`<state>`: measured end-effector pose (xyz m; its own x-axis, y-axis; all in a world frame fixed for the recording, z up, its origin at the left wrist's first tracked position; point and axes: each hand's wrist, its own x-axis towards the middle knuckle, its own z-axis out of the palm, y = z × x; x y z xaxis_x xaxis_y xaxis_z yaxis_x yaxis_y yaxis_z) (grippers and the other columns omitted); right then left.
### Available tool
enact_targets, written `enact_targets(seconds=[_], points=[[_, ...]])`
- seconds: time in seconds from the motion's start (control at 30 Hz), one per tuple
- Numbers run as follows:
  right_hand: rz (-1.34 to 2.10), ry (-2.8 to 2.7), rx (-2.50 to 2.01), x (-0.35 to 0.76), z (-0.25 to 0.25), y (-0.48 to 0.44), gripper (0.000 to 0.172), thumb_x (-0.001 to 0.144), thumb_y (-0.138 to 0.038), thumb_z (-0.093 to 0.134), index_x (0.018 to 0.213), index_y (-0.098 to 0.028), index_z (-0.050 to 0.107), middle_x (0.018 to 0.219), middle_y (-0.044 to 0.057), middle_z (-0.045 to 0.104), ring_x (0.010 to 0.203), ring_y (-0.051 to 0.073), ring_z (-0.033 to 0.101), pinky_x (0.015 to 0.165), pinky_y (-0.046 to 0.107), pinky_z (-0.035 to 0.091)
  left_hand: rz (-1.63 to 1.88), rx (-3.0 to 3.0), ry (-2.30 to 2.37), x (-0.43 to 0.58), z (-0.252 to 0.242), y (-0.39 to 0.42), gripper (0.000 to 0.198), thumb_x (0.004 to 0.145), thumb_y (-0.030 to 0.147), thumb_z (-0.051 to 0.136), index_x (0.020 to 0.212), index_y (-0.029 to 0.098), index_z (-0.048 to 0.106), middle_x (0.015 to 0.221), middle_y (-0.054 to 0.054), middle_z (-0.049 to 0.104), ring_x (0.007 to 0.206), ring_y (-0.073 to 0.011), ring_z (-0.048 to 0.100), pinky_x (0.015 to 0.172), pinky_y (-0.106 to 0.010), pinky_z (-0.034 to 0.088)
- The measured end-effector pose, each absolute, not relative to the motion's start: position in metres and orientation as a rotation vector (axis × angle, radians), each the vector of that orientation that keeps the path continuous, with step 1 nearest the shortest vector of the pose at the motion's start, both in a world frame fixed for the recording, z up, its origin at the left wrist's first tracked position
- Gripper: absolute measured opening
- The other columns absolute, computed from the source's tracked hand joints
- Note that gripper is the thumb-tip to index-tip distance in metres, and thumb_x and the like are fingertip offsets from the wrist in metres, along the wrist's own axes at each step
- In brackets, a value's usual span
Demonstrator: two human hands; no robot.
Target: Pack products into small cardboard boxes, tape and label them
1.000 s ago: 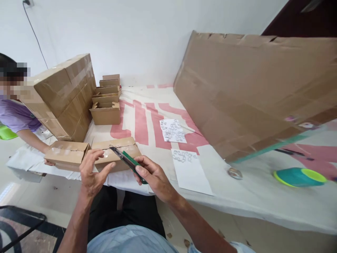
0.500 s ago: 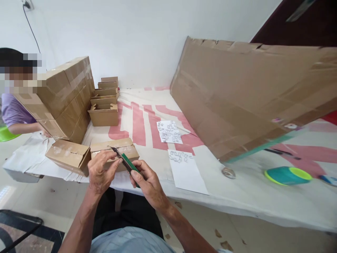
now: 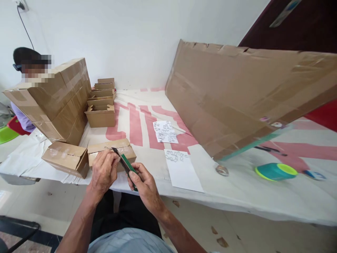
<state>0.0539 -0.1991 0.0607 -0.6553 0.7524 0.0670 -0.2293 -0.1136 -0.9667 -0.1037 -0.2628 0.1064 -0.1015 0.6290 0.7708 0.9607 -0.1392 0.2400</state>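
Observation:
My right hand (image 3: 144,183) is wrapped round the handle of a green and black utility knife (image 3: 127,163), its blade end pointing up and to the left. Close to that blade end, my left hand (image 3: 104,170) has its fingers curled together; whatever they may pinch is hidden. Behind both hands a closed cardboard box (image 3: 122,146) lies near the table's front edge, partly covered by the left hand. Left of it sits a second small carton (image 3: 65,158), its top flaps down.
A taped stack of cartons (image 3: 70,102) stands at left, with several opened boxes (image 3: 101,117) beside it. Papers with drawn shapes (image 3: 181,172) lie mid-table. A big cardboard panel (image 3: 231,95), tape roll (image 3: 222,170) and teal container (image 3: 276,171) are at right. Another person (image 3: 25,119) is far left.
My left fingers have closed together beside the knife's blade end, where they were apart before. The other person's arm has gone behind the carton stack. The view has turned slightly right.

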Motion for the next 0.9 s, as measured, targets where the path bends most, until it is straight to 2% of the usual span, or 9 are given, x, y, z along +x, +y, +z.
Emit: enact_targets(seconds=[0.1,0.2,0.27,0.37,0.43,0.5,0.57,0.7,0.9], points=[[1.77,-1.5,-0.651,0.054,0.057,-0.199,0.036,0.095,-0.059,0.063,0.104,-0.024,0.057,0.071,-0.004,0.053,0.056,0.013,0.045,0.054,0.028,0.042,-1.106,-1.772,-1.775,-0.101,0.105,-0.259,0.019,0.105,0.015,0.051,0.09,0.024,0.057,0.085,-0.005,0.065,0.078,-0.0203,0.064,0.076,-0.033,0.049],[1.568,-1.573,-0.741,0.055,0.052,-0.196,0.032,0.095,-0.053,0.064,0.105,-0.023,0.06,0.087,0.001,0.063,0.074,0.016,0.056,0.066,0.03,0.05,-1.101,-1.744,-1.745,-0.101,0.11,-0.258,0.021,0.105,0.014,0.049,0.087,0.024,0.053,0.082,-0.003,0.062,0.074,-0.0201,0.06,0.072,-0.033,0.047],[1.507,-1.564,-0.778,0.055,0.048,-0.192,0.031,0.094,-0.052,0.066,0.105,-0.023,0.06,0.089,0.002,0.063,0.08,0.017,0.059,0.068,0.029,0.051,-1.122,-1.713,-1.715,-0.103,0.116,-0.258,0.02,0.104,0.012,0.05,0.088,0.024,0.052,0.081,-0.003,0.061,0.073,-0.0196,0.059,0.072,-0.032,0.046],[1.739,-1.435,-0.701,0.055,0.043,-0.189,0.036,0.095,-0.058,0.066,0.104,-0.024,0.057,0.073,-0.004,0.055,0.06,0.013,0.049,0.054,0.026,0.043,-1.21,-1.689,-1.704,-0.107,0.123,-0.26,0.015,0.104,0.013,0.054,0.093,0.023,0.056,0.084,-0.002,0.063,0.078,-0.0182,0.062,0.076,-0.03,0.049],[1.935,-1.321,-0.6,0.055,0.043,-0.19,0.041,0.093,-0.062,0.067,0.105,-0.024,0.057,0.074,-0.005,0.056,0.054,0.01,0.045,0.05,0.025,0.04,-1.236,-1.734,-1.702,-0.109,0.124,-0.259,0.005,0.103,0.018,0.061,0.101,0.022,0.06,0.085,-0.001,0.065,0.079,-0.0176,0.064,0.078,-0.029,0.052],[2.032,-1.257,-0.537,0.056,0.046,-0.192,0.045,0.092,-0.064,0.071,0.106,-0.023,0.058,0.082,-0.002,0.061,0.054,0.009,0.047,0.051,0.024,0.041,-1.198,-1.804,-1.68,-0.11,0.123,-0.258,0.011,0.101,0.026,0.068,0.11,0.022,0.063,0.089,-0.003,0.069,0.083,-0.0189,0.068,0.08,-0.03,0.054],[2.035,-1.258,-0.53,0.056,0.05,-0.194,0.046,0.091,-0.064,0.073,0.106,-0.023,0.058,0.083,-0.002,0.061,0.055,0.008,0.049,0.051,0.024,0.043,-1.16,-1.858,-1.642,-0.11,0.12,-0.255,0.015,0.1,0.029,0.071,0.112,0.021,0.066,0.094,-0.006,0.073,0.088,-0.0205,0.072,0.081,-0.031,0.056],[1.942,-1.335,-0.555,0.056,0.054,-0.195,0.042,0.093,-0.061,0.071,0.105,-0.024,0.058,0.082,-0.003,0.059,0.054,0.008,0.049,0.05,0.023,0.043,-1.181,-1.889,-1.578,-0.112,0.117,-0.252,0.002,0.101,0.02,0.068,0.1,0.021,0.069,0.092,-0.005,0.076,0.083,-0.0182,0.072,0.078,-0.03,0.055],[1.857,-1.372,-0.563,0.054,0.051,-0.198,0.035,0.097,-0.056,0.065,0.106,-0.024,0.056,0.073,-0.006,0.053,0.052,0.008,0.043,0.049,0.023,0.038,-1.013,-1.843,-1.569,-0.111,0.117,-0.248,0.014,0.102,0.011,0.059,0.092,0.019,0.064,0.087,-0.006,0.072,0.078,-0.019,0.066,0.075,-0.031,0.05]])
